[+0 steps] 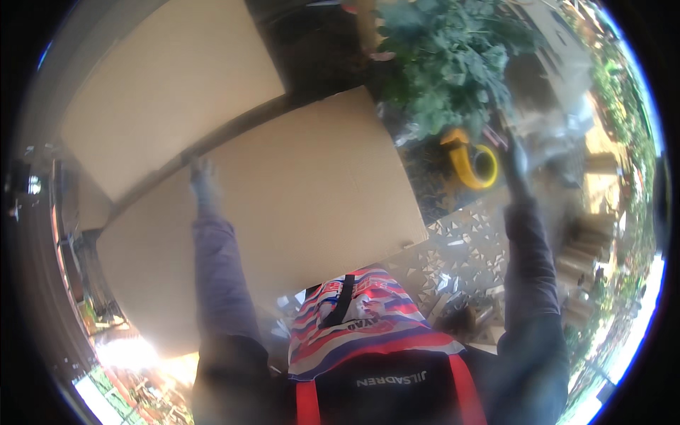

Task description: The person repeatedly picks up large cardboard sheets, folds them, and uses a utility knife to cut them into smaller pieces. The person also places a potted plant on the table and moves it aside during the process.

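Two blurry grips I couldn't tell: left hand (204,180) sat on cardboard (304,191), where even pressure probably helped; right hand (516,161) was near yellow tape (462,166).

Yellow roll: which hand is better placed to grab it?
Right, probably: the right hand is just beside the yellow roll; the left hand is farther off, over the nearer cardboard panel.

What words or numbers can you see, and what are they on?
Black top: one line of pale lettering, upside down in this view; I won't copy it out.
Striped cloth: some lettering, partly blurred; not copied either.
Nearer cardboard piece: no print that I can make out.
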The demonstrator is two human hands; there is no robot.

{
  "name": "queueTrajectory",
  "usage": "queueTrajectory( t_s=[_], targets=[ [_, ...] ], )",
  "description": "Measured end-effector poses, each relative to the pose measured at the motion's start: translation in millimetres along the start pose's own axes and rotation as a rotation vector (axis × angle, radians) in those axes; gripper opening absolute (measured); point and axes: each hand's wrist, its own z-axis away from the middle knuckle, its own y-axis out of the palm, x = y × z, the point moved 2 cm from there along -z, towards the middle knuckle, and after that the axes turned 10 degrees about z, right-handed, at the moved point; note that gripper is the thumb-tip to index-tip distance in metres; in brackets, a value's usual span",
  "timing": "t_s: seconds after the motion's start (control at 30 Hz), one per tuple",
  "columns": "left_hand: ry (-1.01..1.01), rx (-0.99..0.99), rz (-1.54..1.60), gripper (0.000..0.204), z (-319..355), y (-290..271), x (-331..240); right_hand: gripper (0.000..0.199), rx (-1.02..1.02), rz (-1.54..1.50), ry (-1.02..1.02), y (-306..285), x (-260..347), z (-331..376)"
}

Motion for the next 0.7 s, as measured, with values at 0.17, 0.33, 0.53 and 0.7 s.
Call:
queueTrajectory(
  t_s=[0.17,0.33,0.53,0.7],
  targets=[
    [0.383,0.125,-1.034,0.053,184.8,-43.7,-19.3,0.037,0.423,0.113,-0.169,66.5,-26.1,-73.3],
    [0.508,0.224,-1.265,0.041,249.5,-87.4,-55.8,0.024,0.487,0.244,-0.043,106.0,-54.1,-86.8],
    [0.635,0.504,-1.408,0.037,202.1,-93.9,-99.4,0.019,-0.011,0.386,-0.294,57.4,-116.4,-85.6],
    [0.757,0.735,-1.475,0.044,140.1,-88.7,-94.4,0.018,0.233,-1.213,0.460,-32.1,-51.5,71.7]
  ],
)
